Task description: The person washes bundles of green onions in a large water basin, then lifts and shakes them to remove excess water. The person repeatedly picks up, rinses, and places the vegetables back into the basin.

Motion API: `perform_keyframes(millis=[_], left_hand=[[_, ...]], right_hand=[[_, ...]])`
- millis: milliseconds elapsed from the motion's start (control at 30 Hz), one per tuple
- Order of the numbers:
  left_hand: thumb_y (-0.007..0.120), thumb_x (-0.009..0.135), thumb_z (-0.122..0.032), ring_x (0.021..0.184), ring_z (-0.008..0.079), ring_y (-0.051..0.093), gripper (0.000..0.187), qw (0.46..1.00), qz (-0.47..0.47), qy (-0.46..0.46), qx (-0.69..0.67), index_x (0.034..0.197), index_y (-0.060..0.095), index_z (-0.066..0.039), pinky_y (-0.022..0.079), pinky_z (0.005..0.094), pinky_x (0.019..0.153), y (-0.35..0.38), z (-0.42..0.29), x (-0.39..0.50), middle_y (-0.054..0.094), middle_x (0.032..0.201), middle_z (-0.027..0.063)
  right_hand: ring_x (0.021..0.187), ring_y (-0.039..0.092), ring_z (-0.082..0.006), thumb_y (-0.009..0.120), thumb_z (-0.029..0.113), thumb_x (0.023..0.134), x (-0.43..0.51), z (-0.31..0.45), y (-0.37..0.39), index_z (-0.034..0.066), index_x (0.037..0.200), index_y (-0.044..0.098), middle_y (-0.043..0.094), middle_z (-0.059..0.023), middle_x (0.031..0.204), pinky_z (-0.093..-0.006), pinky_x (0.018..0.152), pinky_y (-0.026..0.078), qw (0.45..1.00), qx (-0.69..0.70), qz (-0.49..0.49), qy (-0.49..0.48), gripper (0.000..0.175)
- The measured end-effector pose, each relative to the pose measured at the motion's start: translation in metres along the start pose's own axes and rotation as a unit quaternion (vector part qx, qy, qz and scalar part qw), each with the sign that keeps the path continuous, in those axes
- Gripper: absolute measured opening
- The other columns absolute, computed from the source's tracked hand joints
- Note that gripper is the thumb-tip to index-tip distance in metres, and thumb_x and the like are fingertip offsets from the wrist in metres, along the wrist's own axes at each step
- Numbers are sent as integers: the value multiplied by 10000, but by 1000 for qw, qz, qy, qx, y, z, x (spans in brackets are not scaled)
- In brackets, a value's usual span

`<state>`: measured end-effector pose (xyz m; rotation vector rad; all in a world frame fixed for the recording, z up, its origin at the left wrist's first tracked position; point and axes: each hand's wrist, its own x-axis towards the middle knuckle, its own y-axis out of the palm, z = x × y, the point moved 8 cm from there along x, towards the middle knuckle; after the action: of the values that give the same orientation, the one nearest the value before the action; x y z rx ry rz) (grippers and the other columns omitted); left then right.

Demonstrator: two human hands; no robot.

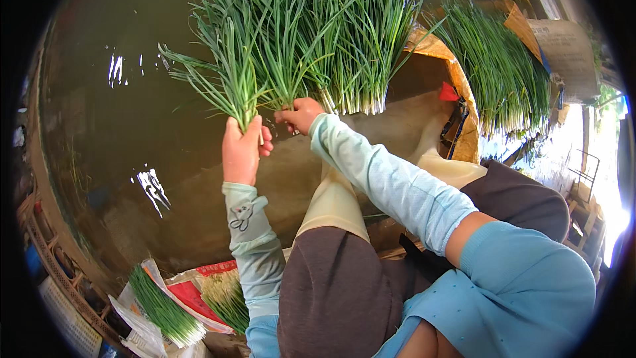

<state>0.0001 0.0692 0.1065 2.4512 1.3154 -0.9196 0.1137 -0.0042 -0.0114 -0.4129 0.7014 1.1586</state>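
My left hand (244,151) is closed around the white lower stems of a small bunch of leafy green stalks (233,84), like garlic chives or scallions, leaves fanning up and left. Just right of it, my right hand (302,115) pinches the base of another small bunch (285,79). Behind both hands a large mass of the same greens (348,25) lies over muddy water (124,124), leaves away from me and white ends towards me. Some of the right fingers are hidden.
An orange woven sheet (467,94) curves beside my knee, with more greens (497,64) beyond it. A pale sack (566,54) stands at the far right. At lower left, tied-looking greens (161,306) lie on plastic bags near a red bag (191,301). A rim (49,174) borders the water.
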Motion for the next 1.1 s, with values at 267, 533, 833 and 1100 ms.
perform_keyframes(millis=[267, 533, 833, 1100], left_hand=[[530, 958, -201, 507, 53, 363, 139, 976, -92, 186, -66, 974, 516, -63, 253, 205, 443, -72, -114, -56, 493, 690, 3], [483, 984, -168, 711, 105, 523, 301, 965, -40, 57, -252, 1231, 496, 4, 455, 236, 619, -41, 4, 0, 556, 827, 46], [720, 831, -264, 691, 208, 570, 308, 979, -183, 88, 33, 886, 559, -8, 457, 339, 615, 43, 93, 52, 570, 802, 81], [683, 821, -197, 636, 177, 556, 216, 983, -176, 24, -36, 884, 589, -13, 451, 340, 579, 33, 103, 57, 599, 773, 80]], right_hand=[[434, 349, -54, 573, 307, 922, -19, 11, -34, 44, 1024, 670, 467, 39, 565, -211, 411, 270, 976, 133, 162, 51, 298], [529, 430, -20, 561, 276, 933, -31, 48, -57, 65, 1071, 674, 596, 52, 731, -182, 460, 312, 987, 73, 141, -12, 275], [551, 538, -89, 579, 234, 833, 7, 26, -62, 90, 1196, 630, 623, 19, 675, -257, 509, 435, 984, -147, -6, -100, 394], [515, 521, -89, 596, 229, 847, 3, 28, -75, 54, 1077, 663, 617, -2, 668, -252, 467, 411, 997, -21, 19, -69, 297]])
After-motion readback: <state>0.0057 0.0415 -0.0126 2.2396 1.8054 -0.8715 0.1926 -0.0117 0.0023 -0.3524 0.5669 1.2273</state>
